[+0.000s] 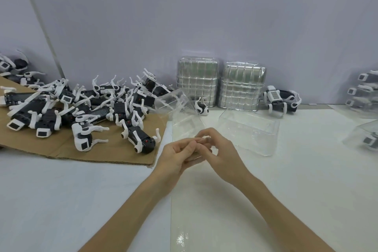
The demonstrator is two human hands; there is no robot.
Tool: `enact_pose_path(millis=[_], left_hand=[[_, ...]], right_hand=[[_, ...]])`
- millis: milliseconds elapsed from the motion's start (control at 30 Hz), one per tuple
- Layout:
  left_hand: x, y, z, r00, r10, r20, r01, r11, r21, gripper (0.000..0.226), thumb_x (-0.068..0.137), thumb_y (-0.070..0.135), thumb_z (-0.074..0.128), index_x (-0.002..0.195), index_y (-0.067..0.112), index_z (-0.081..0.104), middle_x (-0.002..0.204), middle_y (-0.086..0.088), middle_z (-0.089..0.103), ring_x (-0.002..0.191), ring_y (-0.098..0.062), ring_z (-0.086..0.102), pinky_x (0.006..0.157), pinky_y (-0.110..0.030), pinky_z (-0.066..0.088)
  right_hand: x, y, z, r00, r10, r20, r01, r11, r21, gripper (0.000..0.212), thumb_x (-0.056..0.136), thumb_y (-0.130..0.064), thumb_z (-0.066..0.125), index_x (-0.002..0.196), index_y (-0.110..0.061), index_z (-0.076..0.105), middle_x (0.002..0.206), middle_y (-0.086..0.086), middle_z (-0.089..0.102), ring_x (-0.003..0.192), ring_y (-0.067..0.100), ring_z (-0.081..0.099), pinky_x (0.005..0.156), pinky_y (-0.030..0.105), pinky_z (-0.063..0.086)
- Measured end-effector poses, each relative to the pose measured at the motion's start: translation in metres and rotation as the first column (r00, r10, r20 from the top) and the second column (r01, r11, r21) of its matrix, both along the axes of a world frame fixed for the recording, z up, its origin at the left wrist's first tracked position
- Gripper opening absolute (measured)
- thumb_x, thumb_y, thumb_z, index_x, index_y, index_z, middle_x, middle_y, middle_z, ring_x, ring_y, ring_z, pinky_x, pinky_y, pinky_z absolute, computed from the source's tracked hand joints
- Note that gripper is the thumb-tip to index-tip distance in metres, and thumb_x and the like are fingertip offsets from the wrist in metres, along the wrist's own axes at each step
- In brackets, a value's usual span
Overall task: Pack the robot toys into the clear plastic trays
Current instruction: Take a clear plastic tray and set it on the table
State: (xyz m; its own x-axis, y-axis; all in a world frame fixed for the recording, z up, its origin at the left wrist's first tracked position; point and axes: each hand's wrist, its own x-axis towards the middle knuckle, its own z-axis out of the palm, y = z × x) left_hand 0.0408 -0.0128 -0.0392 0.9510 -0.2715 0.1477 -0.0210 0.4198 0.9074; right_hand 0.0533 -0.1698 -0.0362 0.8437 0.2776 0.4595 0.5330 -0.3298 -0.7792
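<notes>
Holds left hand [174, 158] and right hand [224, 155] together above the middle of the white table [61, 200], fingertips touching one another. Curls the fingers of both, thumbs set against forefingers, and pinches between them the near edge of a tilted clear tray [180, 108], its far side raised toward the wall; cannot tell how much of the see-through plastic sits inside the grip. Shows, just right of the hands and apart from them, a second clear tray [248, 131] lying flat on the table. Finds the robot toys [81, 106], black and white, heaped in a tangled pile on a sheet of brown cardboard [61, 149] at left, well apart from both hands. Finds one small toy [201, 107] just behind the tilted clear tray, and a standing toy [281, 99] near the wall at right. Shows a left stack of trays [196, 82] and a right stack of trays [241, 86] upright against the wall, side by side, between those two toys. Catches, at the far right edge, packed trays [366, 88] with toys inside, one more [368, 137] nearer.
</notes>
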Motion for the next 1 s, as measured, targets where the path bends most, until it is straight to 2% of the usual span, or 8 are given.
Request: enact_pose_path(millis=[333,467,633,733,800,867,933,1000], left_hand=[[0.000,0.002,0.004,0.996,0.043,-0.083,-0.038,0.997,0.061,0.024,0.078,0.024,0.068,0.091,0.007,0.080,0.109,-0.015,0.075,0.099,-0.024,0.073,0.075,-0.029,0.059],[0.000,0.007,0.008,0.987,0.105,-0.123,-0.095,0.992,0.083,0.024,0.073,0.021,0.071,0.088,0.004,0.079,0.096,-0.019,0.075,0.090,-0.031,0.075,0.068,-0.029,0.060],[-0.005,-0.002,0.010,0.965,0.260,-0.036,-0.251,0.955,0.157,0.016,0.076,0.023,0.078,0.084,0.009,0.078,0.086,-0.016,0.077,0.077,-0.030,0.076,0.062,-0.028,0.060],[-0.003,-0.003,0.002,0.800,0.473,0.369,-0.595,0.708,0.381,0.016,0.083,0.035,0.079,0.088,0.021,0.071,0.070,0.008,0.073,0.063,-0.012,0.070,0.064,-0.020,0.054],[0.000,0.005,0.000,0.543,0.498,0.676,-0.839,0.366,0.403,0.018,0.083,0.039,0.078,0.093,0.030,0.066,0.075,0.016,0.069,0.070,-0.006,0.060,0.070,-0.019,0.044],[0.008,0.018,-0.001,0.360,0.455,0.815,-0.925,0.063,0.374,0.029,0.079,0.028,0.079,0.105,0.028,0.066,0.092,0.014,0.066,0.087,-0.013,0.053,0.079,-0.027,0.031],[0.017,0.037,-0.003,0.388,0.410,0.826,-0.879,-0.107,0.465,0.036,0.079,0.025,0.075,0.113,0.026,0.064,0.111,0.006,0.063,0.104,-0.021,0.050,0.086,-0.033,0.025],[0.023,0.052,-0.008,0.510,0.386,0.769,-0.780,-0.169,0.602,0.027,0.085,0.030,0.070,0.111,0.026,0.067,0.119,0.004,0.063,0.114,-0.023,0.047,0.091,-0.038,0.027]], right_hand=[[0.000,-0.006,0.006,0.993,0.030,-0.116,-0.034,0.999,-0.031,0.019,0.095,-0.036,0.066,0.113,-0.032,0.062,0.094,-0.006,0.074,0.090,0.006,0.067,0.083,0.018,0.050],[-0.001,-0.003,0.006,0.989,0.032,-0.144,-0.040,0.998,-0.052,0.018,0.096,-0.035,0.063,0.114,-0.034,0.060,0.098,-0.010,0.074,0.094,0.001,0.067,0.082,0.011,0.046],[-0.001,-0.003,0.006,0.999,-0.013,-0.053,0.015,1.000,0.021,0.017,0.094,-0.027,0.068,0.108,-0.026,0.060,0.089,-0.012,0.075,0.089,0.004,0.070,0.079,0.011,0.047],[0.001,-0.008,0.006,0.984,-0.144,0.108,0.137,0.988,0.073,0.025,0.088,-0.021,0.076,0.107,-0.024,0.059,0.084,-0.015,0.074,0.090,0.004,0.071,0.084,0.014,0.047],[0.004,-0.016,0.010,0.962,-0.208,0.176,0.194,0.976,0.095,0.027,0.089,-0.016,0.074,0.109,-0.026,0.059,0.084,-0.015,0.072,0.092,0.005,0.069,0.087,0.014,0.044],[0.008,-0.026,0.014,0.948,-0.236,0.211,0.225,0.971,0.075,0.027,0.091,-0.017,0.069,0.112,-0.029,0.058,0.086,-0.013,0.070,0.094,0.005,0.066,0.090,0.016,0.041],[0.010,-0.034,0.017,0.942,-0.249,0.226,0.248,0.968,0.032,0.026,0.088,-0.021,0.064,0.113,-0.028,0.059,0.086,-0.011,0.069,0.094,0.006,0.065,0.095,0.027,0.040],[0.009,-0.037,0.018,0.955,-0.223,0.195,0.221,0.975,0.030,0.024,0.086,-0.022,0.062,0.109,-0.027,0.061,0.081,-0.008,0.069,0.088,0.007,0.065,0.091,0.024,0.040]])
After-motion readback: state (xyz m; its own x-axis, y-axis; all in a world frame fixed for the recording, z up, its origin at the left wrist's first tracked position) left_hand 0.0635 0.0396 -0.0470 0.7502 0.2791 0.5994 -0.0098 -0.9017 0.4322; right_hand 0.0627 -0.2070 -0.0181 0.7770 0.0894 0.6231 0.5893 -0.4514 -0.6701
